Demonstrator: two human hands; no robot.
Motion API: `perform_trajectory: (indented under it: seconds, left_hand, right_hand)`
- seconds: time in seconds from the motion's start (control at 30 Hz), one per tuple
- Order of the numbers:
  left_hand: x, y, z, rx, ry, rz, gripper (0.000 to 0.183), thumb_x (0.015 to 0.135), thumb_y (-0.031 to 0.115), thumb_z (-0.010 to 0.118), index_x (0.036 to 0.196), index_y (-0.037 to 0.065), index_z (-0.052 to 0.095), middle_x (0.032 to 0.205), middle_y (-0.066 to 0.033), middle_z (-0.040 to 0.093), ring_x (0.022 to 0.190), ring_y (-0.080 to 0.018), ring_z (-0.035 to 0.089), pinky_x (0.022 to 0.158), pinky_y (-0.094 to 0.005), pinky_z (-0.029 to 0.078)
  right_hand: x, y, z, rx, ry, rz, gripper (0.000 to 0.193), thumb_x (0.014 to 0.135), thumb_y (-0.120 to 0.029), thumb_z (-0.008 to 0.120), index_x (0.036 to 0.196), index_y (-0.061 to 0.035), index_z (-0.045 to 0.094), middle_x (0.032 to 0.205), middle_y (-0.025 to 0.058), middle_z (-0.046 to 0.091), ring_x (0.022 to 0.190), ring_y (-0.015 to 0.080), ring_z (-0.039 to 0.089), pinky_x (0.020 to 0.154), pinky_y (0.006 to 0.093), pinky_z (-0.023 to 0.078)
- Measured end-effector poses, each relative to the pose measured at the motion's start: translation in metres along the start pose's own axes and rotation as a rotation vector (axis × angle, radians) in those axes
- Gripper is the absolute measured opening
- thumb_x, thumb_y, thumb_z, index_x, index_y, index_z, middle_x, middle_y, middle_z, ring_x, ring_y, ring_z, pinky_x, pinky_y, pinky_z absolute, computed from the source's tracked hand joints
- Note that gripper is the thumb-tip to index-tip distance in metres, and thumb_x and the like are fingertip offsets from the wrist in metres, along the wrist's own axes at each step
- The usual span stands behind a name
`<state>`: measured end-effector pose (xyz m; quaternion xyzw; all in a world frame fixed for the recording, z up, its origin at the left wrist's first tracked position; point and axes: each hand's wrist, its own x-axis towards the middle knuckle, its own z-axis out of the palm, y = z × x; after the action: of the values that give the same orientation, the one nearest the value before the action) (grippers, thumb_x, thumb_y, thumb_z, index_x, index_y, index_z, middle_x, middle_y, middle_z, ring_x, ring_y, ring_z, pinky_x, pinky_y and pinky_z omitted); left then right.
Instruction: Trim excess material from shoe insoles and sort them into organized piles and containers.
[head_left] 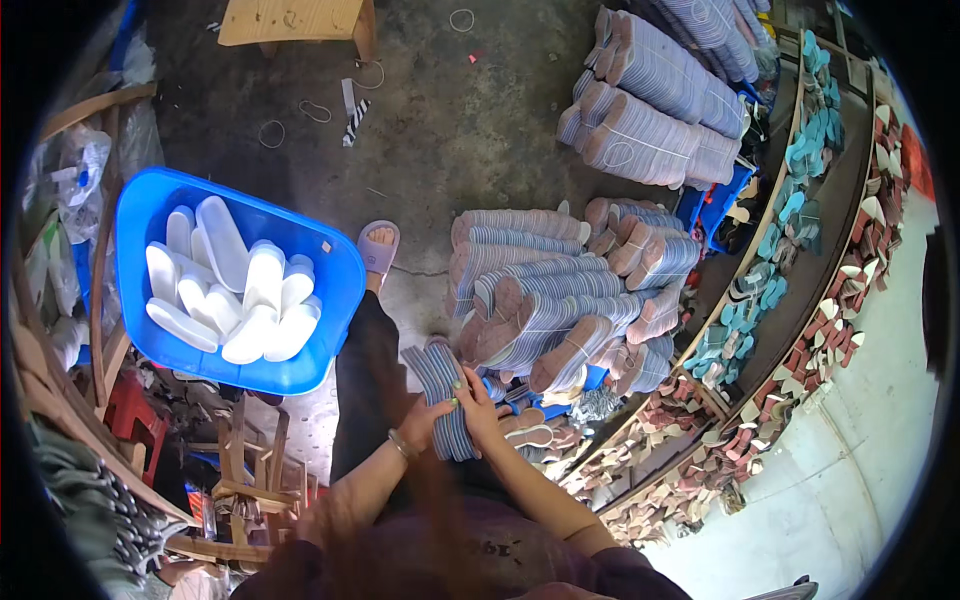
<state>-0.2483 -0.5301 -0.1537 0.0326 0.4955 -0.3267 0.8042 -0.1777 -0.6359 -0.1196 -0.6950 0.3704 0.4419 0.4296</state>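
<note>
Left hand and right hand are closed around a striped sole stack, right of the blue tub and nearer the body. Dark floor spreads beyond the tub, a wooden stool farther out. White soles lie in the tub; well to its right, sole bundles stand between it and a long rack. The stack's long axis runs outward from the body, far end tilted toward the tub.

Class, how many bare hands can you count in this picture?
2: the left hand at the left of the striped stack, the right hand at its right. No others show.
</note>
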Motion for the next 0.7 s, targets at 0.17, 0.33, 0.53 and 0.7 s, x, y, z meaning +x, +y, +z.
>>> perform_trajectory:
  seconds: [0.17,0.33,0.53,0.7]
  left_hand:
    - [0.001,0.016,0.005,-0.112,0.094,0.062,0.042,0.081,0.006,0.058,0.121,0.001,0.048,0.11,-0.0074,0.059,0.098,-0.0191,0.058,0.089,-0.034,0.045]
    - [0.005,0.02,0.008,-0.216,0.101,0.055,0.046,0.079,0.004,0.059,0.123,0.002,0.046,0.114,-0.0077,0.057,0.101,-0.0197,0.057,0.09,-0.0337,0.045]
    - [0.014,0.015,0.012,-0.235,0.08,0.024,0.052,0.079,0.005,0.062,0.127,0.005,0.043,0.111,-0.0051,0.057,0.1,-0.0175,0.056,0.088,-0.0322,0.045]
    - [0.026,0.004,0.016,-0.227,0.068,0.083,0.044,0.082,0.006,0.058,0.124,0.004,0.047,0.113,-0.0067,0.059,0.101,-0.0211,0.058,0.091,-0.0368,0.046]
  right_hand:
    - [0.016,-0.013,0.013,-0.087,-0.059,0.006,0.047,0.092,-0.017,0.054,0.135,-0.0051,0.039,0.123,0.0067,0.051,0.109,0.0142,0.048,0.094,0.0258,0.037]
    - [0.016,-0.049,0.025,-0.164,-0.063,0.082,0.048,0.091,-0.019,0.054,0.134,-0.0042,0.04,0.124,0.0062,0.05,0.111,0.0147,0.047,0.096,0.0261,0.036]
    - [0.025,-0.041,0.012,-0.207,-0.056,0.012,0.045,0.091,-0.02,0.054,0.132,-0.0041,0.042,0.12,0.0069,0.053,0.108,0.0142,0.048,0.094,0.0255,0.037]
    - [0.032,-0.045,0.004,-0.218,-0.054,-0.046,0.045,0.091,-0.021,0.055,0.131,-0.0048,0.043,0.116,0.0081,0.055,0.104,0.0144,0.05,0.091,0.0257,0.039]
